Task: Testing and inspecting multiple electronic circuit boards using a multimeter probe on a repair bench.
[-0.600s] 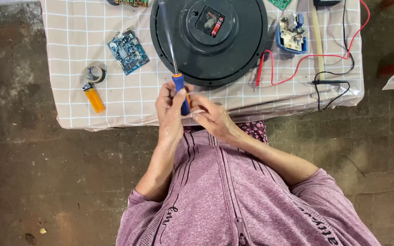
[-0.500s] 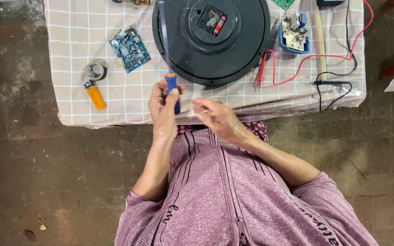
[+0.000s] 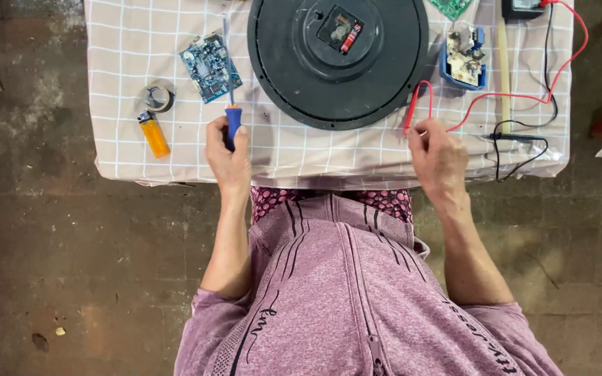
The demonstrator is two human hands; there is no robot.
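Note:
My left hand (image 3: 228, 157) grips a screwdriver (image 3: 231, 104) by its blue and orange handle, the shaft pointing away over the checked cloth. To its right lies a big round black clock back (image 3: 336, 63) with a small mechanism and a battery at its centre. My right hand (image 3: 437, 153) rests at the table's near edge by the red test probe (image 3: 412, 111), with its fingers on the probe's lower end. Whether it grips the probe is unclear.
A blue circuit board (image 3: 210, 59), a roll of tape (image 3: 158, 96) and an orange lighter (image 3: 153, 134) lie to the left. On the right are a blue-cased part (image 3: 462, 59), red and black leads (image 3: 524, 104), a pale stick (image 3: 503, 69) and a green board (image 3: 451, 7).
My hands were together in front of my chest on the screwdriver. They have moved apart: the left went left with the screwdriver, the right went right to the red probe.

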